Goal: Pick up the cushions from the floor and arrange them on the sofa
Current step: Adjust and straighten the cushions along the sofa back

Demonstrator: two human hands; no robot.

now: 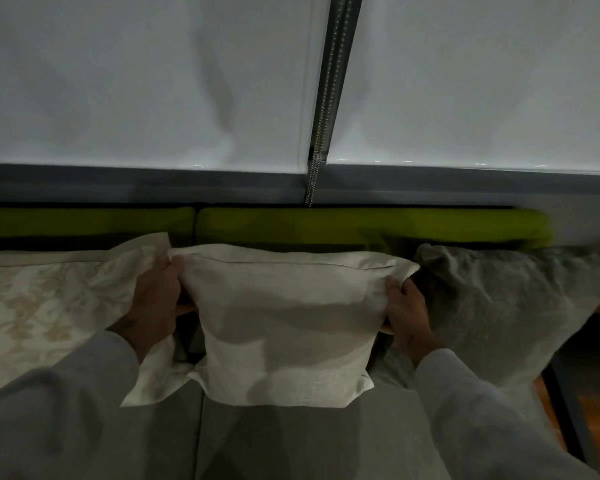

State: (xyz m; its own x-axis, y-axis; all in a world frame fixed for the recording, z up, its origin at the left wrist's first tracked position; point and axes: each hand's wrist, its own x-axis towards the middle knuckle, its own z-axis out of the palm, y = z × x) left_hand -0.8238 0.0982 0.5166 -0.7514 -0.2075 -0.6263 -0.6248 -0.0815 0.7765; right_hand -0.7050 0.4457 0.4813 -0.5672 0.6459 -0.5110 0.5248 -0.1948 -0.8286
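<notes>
While the plain cushion (284, 320) stands on the sofa (291, 438), left grip (155, 299) and right grip (407, 311) clamp its opposite sides.

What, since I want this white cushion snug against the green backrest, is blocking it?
Nothing visible. The left hand and right hand grip the white cushion, already leaning at the green backrest; the patterned cushion and grey cushion merely flank it.

My one camera sits on my head, looking forward and down, close over the sofa (291, 445) seat. My sleeves (66, 410) fill the near corners; the white blinds (153, 81) close the far side.
</notes>
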